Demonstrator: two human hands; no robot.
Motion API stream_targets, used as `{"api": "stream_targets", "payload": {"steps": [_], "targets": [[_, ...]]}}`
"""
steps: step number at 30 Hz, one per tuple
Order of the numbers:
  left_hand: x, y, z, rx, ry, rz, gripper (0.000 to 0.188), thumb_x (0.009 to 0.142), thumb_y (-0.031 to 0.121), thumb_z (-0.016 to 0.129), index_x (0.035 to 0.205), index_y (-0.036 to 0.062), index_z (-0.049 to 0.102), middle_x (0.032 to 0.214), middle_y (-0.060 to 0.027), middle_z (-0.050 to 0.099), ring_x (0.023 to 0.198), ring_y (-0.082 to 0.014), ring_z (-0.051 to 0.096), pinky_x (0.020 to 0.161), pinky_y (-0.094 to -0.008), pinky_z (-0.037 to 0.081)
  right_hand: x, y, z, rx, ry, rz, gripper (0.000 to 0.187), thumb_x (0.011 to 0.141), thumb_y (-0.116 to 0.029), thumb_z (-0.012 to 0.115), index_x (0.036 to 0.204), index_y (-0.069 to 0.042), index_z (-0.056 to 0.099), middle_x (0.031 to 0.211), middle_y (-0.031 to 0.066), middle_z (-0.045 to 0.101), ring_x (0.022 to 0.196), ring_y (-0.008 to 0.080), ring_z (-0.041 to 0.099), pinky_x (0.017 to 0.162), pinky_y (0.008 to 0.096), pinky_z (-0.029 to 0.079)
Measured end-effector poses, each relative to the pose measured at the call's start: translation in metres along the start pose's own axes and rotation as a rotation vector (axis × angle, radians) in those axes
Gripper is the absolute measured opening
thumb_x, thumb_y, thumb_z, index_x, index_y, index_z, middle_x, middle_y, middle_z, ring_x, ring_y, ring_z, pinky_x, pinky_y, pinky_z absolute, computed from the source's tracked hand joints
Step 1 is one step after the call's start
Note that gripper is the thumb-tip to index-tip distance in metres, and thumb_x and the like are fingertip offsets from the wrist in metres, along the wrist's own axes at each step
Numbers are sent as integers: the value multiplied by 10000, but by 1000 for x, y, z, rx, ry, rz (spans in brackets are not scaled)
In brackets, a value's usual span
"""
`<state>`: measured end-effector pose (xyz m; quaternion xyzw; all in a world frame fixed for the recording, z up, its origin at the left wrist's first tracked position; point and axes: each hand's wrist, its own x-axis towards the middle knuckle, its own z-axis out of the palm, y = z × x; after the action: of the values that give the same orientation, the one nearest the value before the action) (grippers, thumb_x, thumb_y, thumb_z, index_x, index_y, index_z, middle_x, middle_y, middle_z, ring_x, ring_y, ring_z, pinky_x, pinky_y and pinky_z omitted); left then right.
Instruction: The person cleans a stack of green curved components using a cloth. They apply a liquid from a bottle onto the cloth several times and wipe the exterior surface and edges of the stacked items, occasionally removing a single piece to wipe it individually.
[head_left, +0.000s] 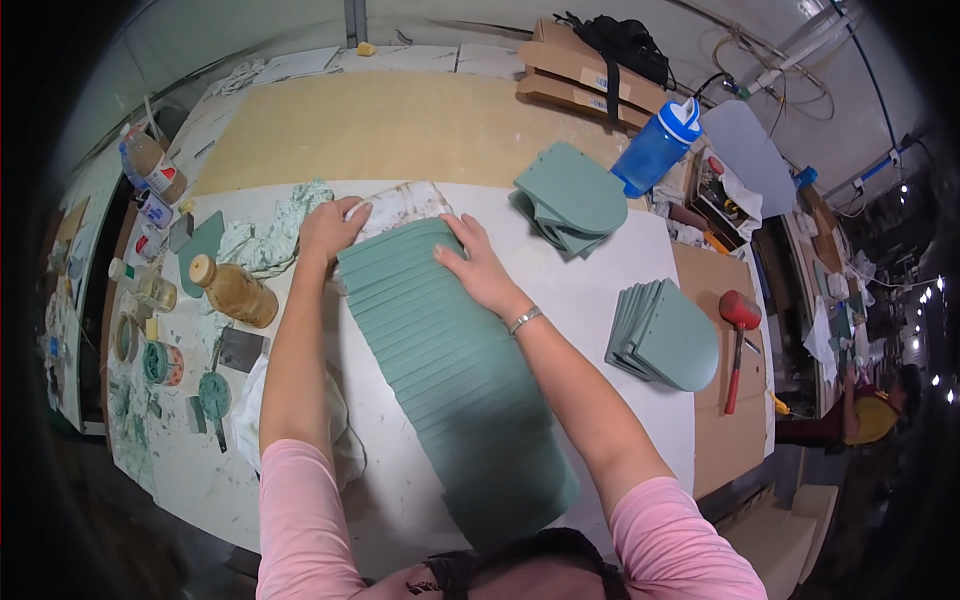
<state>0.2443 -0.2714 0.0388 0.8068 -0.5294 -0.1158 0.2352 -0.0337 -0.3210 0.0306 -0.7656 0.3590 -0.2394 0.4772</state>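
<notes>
Green sheets [430, 320] overlap like shingles in one long row, and from my distant station on the head view I record their far end between the two hands, the row running back from there toward the wearer's body. The right hand [482, 270] lies on the row's far right corner, thumb on the top surface and apart from the fingers; I cannot tell whether it pinches the sheets. The left hand [333, 228] bends at the far left corner, beside a stained white slab [412, 202]; its contact and closure I cannot confirm. Right of the grip I note two stacks of rounded green pieces, one farther out [575, 195], one nearer [672, 335], and beyond the latter a red mallet [738, 310]. Left of the grip stands a brown bottle [238, 292], near a green-smeared cloth [262, 240].
</notes>
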Motion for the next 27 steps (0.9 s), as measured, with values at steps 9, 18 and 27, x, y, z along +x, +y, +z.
{"api": "stream_targets", "payload": {"steps": [9, 18, 27], "targets": [[-79, 26, -12, -930, 158, -239, 510, 1047, 420, 417, 1431, 122, 570, 1285, -128, 681, 1119, -253, 665, 981, -379, 481, 0, -4, -10, 122, -122, 6, 680, 1002, -421, 563, 1573, -131, 333, 1682, 204, 111, 1567, 301, 97, 1244, 379, 146], [-132, 50, 17, -1261, 238, -132, 493, 1051, 161, 423, 1507, -26, 412, 1536, -153, 452, 1416, -242, 413, 1170, -325, 295, -1, -7, -7, 141, -176, 23, 795, 988, -516, 549, 1612, -140, 230, 1681, 236, 41, 1571, 325, 49, 1239, 392, 158], [-131, 64, 21, -1283, 366, -131, 464, 1088, 226, 386, 1488, -8, 415, 1491, -134, 459, 1335, -222, 439, 1118, -330, 341, 1, -4, -3, 153, -149, 20, 730, 994, -492, 548, 1581, -121, 320, 1665, 277, 70, 1566, 348, 75, 1231, 391, 181]]}}
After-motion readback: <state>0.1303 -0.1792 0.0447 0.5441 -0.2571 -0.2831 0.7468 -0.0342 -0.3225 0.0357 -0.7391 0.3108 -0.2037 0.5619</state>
